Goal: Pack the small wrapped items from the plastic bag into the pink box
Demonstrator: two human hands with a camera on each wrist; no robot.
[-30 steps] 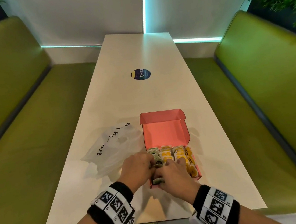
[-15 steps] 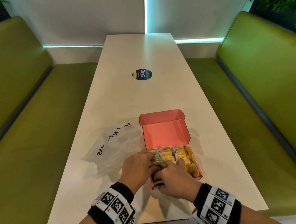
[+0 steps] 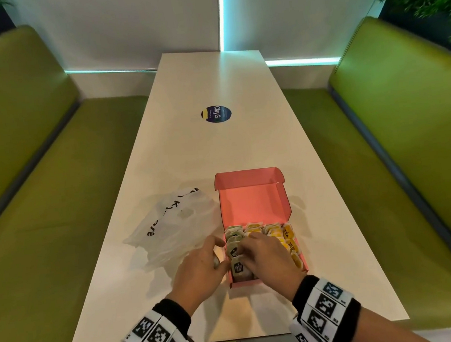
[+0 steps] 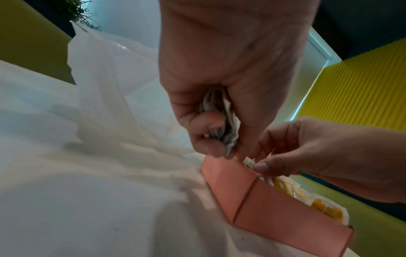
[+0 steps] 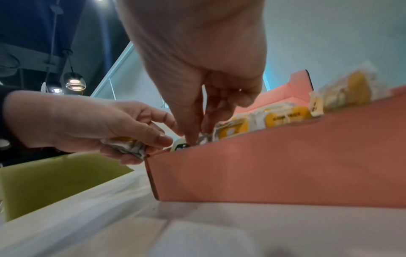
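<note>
The open pink box (image 3: 253, 204) lies on the white table, its near half filled with rows of wrapped items, yellow ones (image 3: 275, 232) on the right and grey-green ones (image 3: 239, 269) in the left column. My left hand (image 3: 201, 268) hovers at the box's left wall and grips a small bunch of wrapped items (image 4: 222, 118) in its curled fingers. My right hand (image 3: 267, 258) reaches down into the left column, thumb and fingertips (image 5: 193, 137) pinching a wrapped item (image 4: 250, 162) there. The plastic bag (image 3: 169, 227) lies crumpled to the left of the box.
A round dark sticker (image 3: 216, 114) sits mid-table, far beyond the box. Green benches (image 3: 43, 218) run along both sides of the table. The table's near edge (image 3: 236, 338) is just behind my wrists.
My left hand has drawn slightly left, off the box's left column. A grey-green item with a dark label now shows at the near left corner. The right hand stays over that column.
</note>
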